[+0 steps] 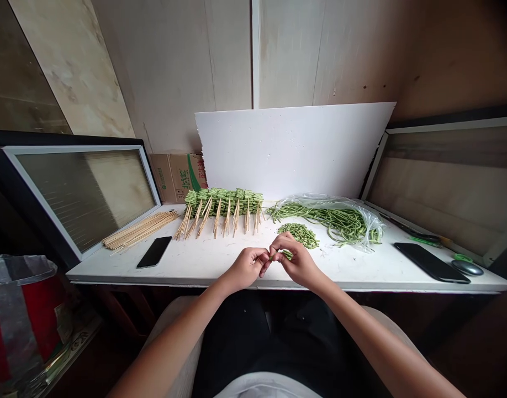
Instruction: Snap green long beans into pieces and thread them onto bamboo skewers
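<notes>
at the near edge of a white table (361, 271), in front of the row of finished skewers (222, 202), a person's left hand (247, 267) and right hand (297, 260) meet, fingers pinched on a short bean piece (283, 255) and what may be a thin stick. the work appears to be mid-threading; the next push likely calls for a steady grip, with the point kept off the fingertips. cut beans (304, 234) and a bag of long beans (340, 218) lie right of the row, bare sticks (140, 230) and a phone (154, 252) to its left. behind its left end, a cardboard box (177, 176) carries green print too small to read.
</notes>
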`<state>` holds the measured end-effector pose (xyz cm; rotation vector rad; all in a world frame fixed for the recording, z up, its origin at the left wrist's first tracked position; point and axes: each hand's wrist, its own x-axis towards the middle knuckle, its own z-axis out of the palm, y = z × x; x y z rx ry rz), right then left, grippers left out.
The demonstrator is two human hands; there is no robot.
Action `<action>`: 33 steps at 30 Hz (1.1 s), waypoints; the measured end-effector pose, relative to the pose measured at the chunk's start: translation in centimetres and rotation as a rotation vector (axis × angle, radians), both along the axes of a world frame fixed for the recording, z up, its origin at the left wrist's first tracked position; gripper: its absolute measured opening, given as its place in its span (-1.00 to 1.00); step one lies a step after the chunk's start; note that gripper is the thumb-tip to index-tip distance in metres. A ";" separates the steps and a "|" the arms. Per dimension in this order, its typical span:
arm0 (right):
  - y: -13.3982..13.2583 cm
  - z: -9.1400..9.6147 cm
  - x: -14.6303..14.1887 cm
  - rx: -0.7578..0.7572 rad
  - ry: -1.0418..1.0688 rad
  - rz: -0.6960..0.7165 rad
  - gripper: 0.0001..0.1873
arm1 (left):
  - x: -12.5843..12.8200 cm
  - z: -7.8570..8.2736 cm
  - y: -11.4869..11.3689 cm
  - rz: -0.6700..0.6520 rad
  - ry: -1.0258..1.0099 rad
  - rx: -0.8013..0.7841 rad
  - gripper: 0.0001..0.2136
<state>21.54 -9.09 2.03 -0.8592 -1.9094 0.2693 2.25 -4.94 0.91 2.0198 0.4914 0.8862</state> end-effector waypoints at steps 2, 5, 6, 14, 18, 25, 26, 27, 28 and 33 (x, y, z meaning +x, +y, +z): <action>0.0 0.4 0.4 0.054 -0.086 -0.063 -0.86 | 0.0 0.0 0.2 0.093 0.001 0.046 -0.66; 0.0 0.7 0.9 0.144 -0.218 -0.135 -0.91 | -0.1 0.0 0.4 0.271 -0.025 0.188 -0.85; 0.0 0.8 1.0 0.164 -0.245 -0.148 -0.90 | -0.1 0.0 0.5 0.315 -0.033 0.236 -0.90; -0.5 0.8 0.2 0.205 -0.213 -0.196 -0.80 | 0.0 0.0 -0.1 0.445 -0.037 0.489 -0.98; -0.6 0.8 -0.2 0.157 -0.092 -0.146 -0.65 | 0.0 0.5 -0.8 0.391 0.035 0.503 -0.90; -0.7 0.4 -0.6 -0.026 0.062 -0.055 -0.71 | -0.3 1.0 -0.6 0.196 0.011 0.316 -0.75; -0.6 0.4 -0.6 -0.046 0.077 -0.045 -0.74 | -0.3 1.0 -0.5 0.171 0.003 0.261 -0.75; -0.5 0.3 -0.6 -0.064 0.088 -0.036 -0.77 | -0.4 1.0 -0.4 0.151 -0.001 0.202 -0.75; -0.4 0.2 -0.6 -0.080 0.096 -0.029 -0.80 | -0.4 1.0 -0.3 0.134 -0.003 0.144 -0.75; 0.0 -0.3 -0.5 -0.130 0.111 -0.002 -0.86 | -0.4 0.8 0.1 0.046 0.002 -0.020 -0.72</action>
